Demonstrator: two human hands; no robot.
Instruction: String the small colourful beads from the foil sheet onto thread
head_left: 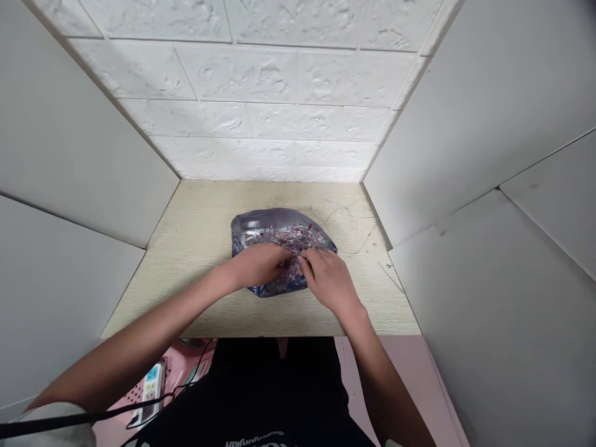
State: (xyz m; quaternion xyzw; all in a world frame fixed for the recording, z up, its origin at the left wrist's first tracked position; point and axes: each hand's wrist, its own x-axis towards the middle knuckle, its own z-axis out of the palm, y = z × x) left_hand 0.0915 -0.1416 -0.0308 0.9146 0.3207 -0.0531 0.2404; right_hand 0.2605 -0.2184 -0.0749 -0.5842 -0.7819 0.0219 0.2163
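A see-through purplish container (pixel 274 217), which looks like a plastic bag or soft tray, lies on the tabletop. Many small beads (pixel 298 234) in red, white, pink and yellow are heaped in it. My left hand (pixel 261 264) reaches over its front left side, fingers curled together above the beads. Close beside it, my right hand (pixel 328 276) bends in from the right with thumb and forefinger pinched. The fingertips of both hands nearly meet over the beads. Anything between them is too small to make out.
Pale panels (pixel 465 155) wall in the wooden table (pixel 200 217) on both sides, with a white brick-patterned wall (pixel 251 74) behind. Thin threads (pixel 367 239) lie at the right. Below the table's front edge are a power strip (pixel 151 388) and a black cable (pixel 121 410).
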